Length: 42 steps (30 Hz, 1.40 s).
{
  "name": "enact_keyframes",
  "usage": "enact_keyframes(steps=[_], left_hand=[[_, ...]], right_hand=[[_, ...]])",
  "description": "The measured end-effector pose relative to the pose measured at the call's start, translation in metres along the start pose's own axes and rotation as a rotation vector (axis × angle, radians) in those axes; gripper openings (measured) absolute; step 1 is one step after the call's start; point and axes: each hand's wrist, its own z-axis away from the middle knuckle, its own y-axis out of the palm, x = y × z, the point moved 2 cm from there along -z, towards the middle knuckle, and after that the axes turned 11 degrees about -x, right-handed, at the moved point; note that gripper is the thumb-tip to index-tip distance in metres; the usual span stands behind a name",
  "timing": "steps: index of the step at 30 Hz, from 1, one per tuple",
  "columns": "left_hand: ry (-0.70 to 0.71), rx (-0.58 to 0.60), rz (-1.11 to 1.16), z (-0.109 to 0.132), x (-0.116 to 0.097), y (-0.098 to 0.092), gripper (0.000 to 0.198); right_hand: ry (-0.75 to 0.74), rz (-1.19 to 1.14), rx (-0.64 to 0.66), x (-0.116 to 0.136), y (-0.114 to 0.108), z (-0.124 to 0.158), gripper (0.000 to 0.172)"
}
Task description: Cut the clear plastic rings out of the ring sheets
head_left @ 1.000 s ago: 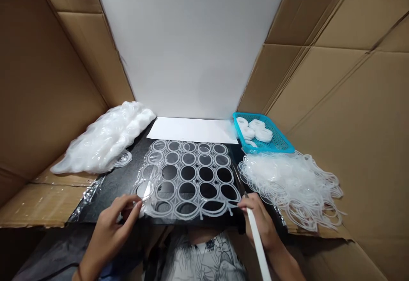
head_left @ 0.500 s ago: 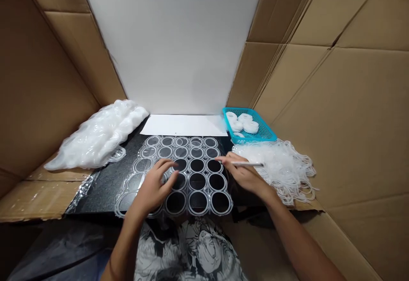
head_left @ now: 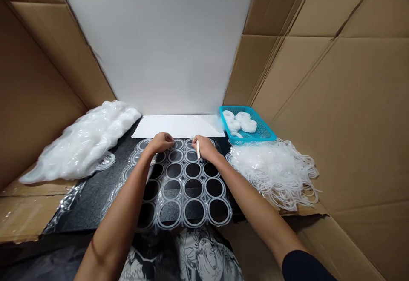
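A clear plastic sheet of joined rings [head_left: 174,171] lies in rows in front of me. My left hand [head_left: 162,142] is over its far row, thumb and fingers closed together at a ring's edge; what they pinch, if anything, is too small to make out. Level with it and to its right, my right hand [head_left: 205,147] grips a slim white pen-like stick [head_left: 198,150], which points back toward me. The right fingertips are also at the far row, and the hand hides part of the rings there.
A bulging clear bag of white items [head_left: 86,142] sits at left. At the back lies a white paper strip [head_left: 179,125]. A turquoise basket [head_left: 266,133] holds several white ring stacks [head_left: 248,125]. Before it is a heap of loose white loops [head_left: 277,168]. Cardboard walls [head_left: 351,123] flank the table.
Both hands have moved forward to the far row of rings, and the left has closed from spread fingers. The white stick has swung from pointing right to pointing toward me. The view has shifted slightly.
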Motion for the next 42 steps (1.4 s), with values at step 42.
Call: enact_keyframes(steps=[42], left_hand=[[0.548, 0.117, 0.426, 0.138, -0.165, 0.11, 0.035]], right_hand=[[0.256, 0.048, -0.564, -0.044, -0.253, 0.169, 0.035]])
